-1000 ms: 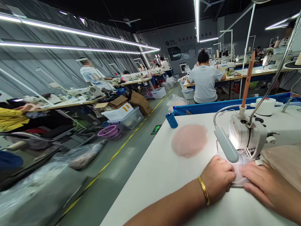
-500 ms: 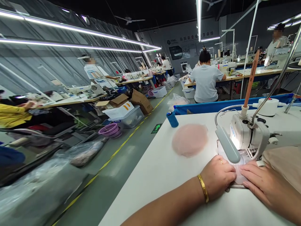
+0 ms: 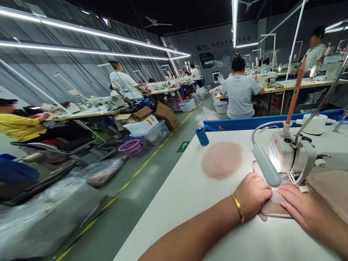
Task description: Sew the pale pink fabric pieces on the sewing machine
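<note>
Under the needle area of a white sewing machine (image 3: 280, 150) lies a layered piece of fabric (image 3: 276, 209), beige with a pale sheer layer on top. My left hand (image 3: 251, 195), with a ring and a gold bangle, presses on its left side, fingers curled down and together. Flat on its right side rests my right hand (image 3: 301, 204), fingers stretched toward the presser area. A grey guard arm (image 3: 268, 166) reaches down between the hands and hides part of the stitching spot. Left of the machine, a round sheer pink piece (image 3: 222, 160) lies on the white table (image 3: 190, 203).
A blue thread cone (image 3: 202, 137) stands at the table's far left corner. Beige cloth (image 3: 331, 186) lies right of the machine. A brown pencil (image 3: 297, 88) sticks up from the machine head. Beyond the table, a person in a grey shirt (image 3: 240, 96) sits working.
More of the beige layer shows below my hands. My left hand has shifted slightly away from me, while the right stays nearly in place. The view has turned slightly left.
</note>
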Tool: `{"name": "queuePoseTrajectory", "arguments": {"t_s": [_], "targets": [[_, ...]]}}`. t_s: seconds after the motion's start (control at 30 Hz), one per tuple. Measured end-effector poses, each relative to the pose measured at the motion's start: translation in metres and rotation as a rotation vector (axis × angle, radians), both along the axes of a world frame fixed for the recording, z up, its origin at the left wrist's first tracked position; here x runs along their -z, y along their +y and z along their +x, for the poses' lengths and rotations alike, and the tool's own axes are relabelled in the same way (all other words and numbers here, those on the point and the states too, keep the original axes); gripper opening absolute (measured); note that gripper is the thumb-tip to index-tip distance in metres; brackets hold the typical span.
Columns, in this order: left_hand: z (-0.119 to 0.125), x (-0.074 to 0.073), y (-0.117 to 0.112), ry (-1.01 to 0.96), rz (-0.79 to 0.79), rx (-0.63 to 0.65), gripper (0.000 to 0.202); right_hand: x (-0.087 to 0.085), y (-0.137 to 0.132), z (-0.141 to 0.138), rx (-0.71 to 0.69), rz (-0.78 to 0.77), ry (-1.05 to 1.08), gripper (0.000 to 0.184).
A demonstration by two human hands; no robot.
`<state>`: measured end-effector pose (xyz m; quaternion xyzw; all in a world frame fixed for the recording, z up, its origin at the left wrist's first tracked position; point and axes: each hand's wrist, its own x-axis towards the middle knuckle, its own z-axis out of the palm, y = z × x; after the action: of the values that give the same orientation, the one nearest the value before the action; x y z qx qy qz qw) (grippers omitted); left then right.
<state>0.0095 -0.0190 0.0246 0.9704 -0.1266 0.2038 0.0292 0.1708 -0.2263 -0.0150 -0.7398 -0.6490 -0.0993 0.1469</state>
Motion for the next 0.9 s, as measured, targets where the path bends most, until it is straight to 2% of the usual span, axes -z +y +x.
{"name": "queuePoseTrajectory", "arguments": {"t_s": [0.2,0.33,0.4,0.5,0.57,0.67,0.77,0.9], "targets": [[0.003,0.003,0.004,0.007,-0.017,-0.051,0.015,0.007,0.004,0.001,0.083,0.075,0.058,0.041],[0.003,-0.002,0.003,0.053,-0.048,-0.064,0.019,0.006,0.004,0.001,0.083,0.105,0.024,0.040],[0.003,-0.006,0.002,0.096,-0.086,-0.113,0.017,0.005,0.004,0.000,0.073,0.110,0.008,0.040],[0.005,-0.012,0.001,0.141,-0.126,-0.223,0.034,0.003,0.004,0.003,0.063,0.136,-0.005,0.040],[0.006,-0.015,-0.001,0.163,-0.110,-0.273,0.043,0.003,0.003,0.007,0.019,0.146,-0.006,0.040],[0.004,-0.023,-0.006,0.157,-0.055,-0.309,0.043,-0.001,-0.001,0.013,-0.089,0.146,0.000,0.042],[-0.004,-0.034,-0.013,0.151,-0.017,-0.273,0.038,-0.008,-0.006,0.009,-0.177,0.204,-0.015,0.047],[-0.019,-0.044,-0.023,0.310,-0.095,-0.065,0.044,-0.021,-0.006,-0.008,-0.288,0.232,-0.006,0.050]]}}
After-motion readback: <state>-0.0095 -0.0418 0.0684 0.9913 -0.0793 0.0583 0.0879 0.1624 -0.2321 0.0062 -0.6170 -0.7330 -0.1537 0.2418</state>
